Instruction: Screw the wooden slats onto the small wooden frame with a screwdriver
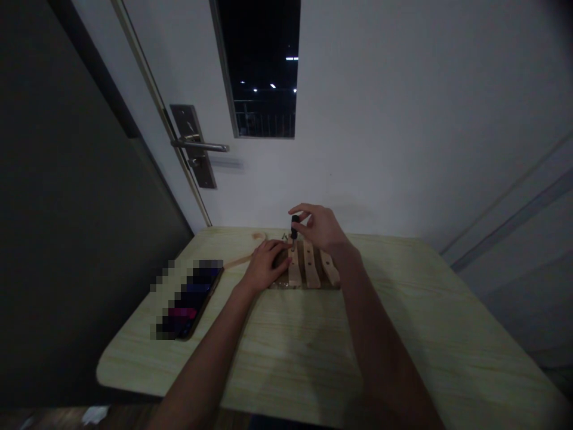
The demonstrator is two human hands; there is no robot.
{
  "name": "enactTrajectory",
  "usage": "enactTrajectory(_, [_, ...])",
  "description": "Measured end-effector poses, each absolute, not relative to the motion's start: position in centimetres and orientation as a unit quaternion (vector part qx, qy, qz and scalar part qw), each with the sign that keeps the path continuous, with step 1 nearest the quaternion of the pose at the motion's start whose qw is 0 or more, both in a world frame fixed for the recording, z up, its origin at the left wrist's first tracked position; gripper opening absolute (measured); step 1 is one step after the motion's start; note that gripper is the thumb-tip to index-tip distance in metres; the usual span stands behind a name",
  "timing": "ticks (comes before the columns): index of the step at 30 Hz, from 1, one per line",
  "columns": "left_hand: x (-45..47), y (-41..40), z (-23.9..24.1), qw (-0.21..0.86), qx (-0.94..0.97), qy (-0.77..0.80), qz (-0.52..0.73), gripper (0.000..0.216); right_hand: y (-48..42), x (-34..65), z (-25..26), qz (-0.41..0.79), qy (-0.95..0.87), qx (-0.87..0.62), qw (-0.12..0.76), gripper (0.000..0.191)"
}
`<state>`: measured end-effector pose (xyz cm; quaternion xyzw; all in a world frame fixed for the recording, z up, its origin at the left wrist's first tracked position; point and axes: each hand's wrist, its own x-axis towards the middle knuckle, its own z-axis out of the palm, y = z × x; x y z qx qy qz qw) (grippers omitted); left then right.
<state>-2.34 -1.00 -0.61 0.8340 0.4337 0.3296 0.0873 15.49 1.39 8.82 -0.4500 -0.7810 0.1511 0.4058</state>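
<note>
Black handle, metal shaft: a screwdriver (294, 227) stands nearly upright, tip down at the upper part of a pale wooden strip (293, 275). Right hand (321, 228) has thumb and fingers together, clamped on the handle from the right. Left hand (263, 267) lies palm down at the strip's left side, thumb and forefinger apart around the area by the tip; cannot tell whether they pinch anything.

The strip sits on a brown base, mid-table toward the far edge, with two more curved strips (310, 269) just to its right, dark holes in their faces; the right forearm partly covers the outermost. Small screws (285, 236) lie just behind the left hand. A hook-shaped pale piece (258, 236) rests farther left, near the far edge.

Surface: light wood-grain table (286, 352), rounded near-left corner, dim shadows beneath the arms. A phone (197, 304), partly pixelated, lies on its left side.

Room: dim. White door (367, 125) behind the table, metal lever handle (201, 146), narrow window (264, 60) showing darkness, a few lights, railing. Dark panel (67, 227) at left. Brown floor below, white scrap (95, 414) on it.
</note>
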Motion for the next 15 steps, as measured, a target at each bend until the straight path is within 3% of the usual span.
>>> enactTrajectory(6, [-2.3,-0.9,-0.6,0.084,0.835,0.436,0.326,0.032,1.5,14.8,8.7,0.114,-0.783,-0.457,0.407,0.011])
enactTrajectory(15, [-2.4,-0.8,-0.7,0.081,0.838,0.427,0.329,0.032,1.4,14.2,8.6,0.117,-0.76,-0.499,0.399,0.02])
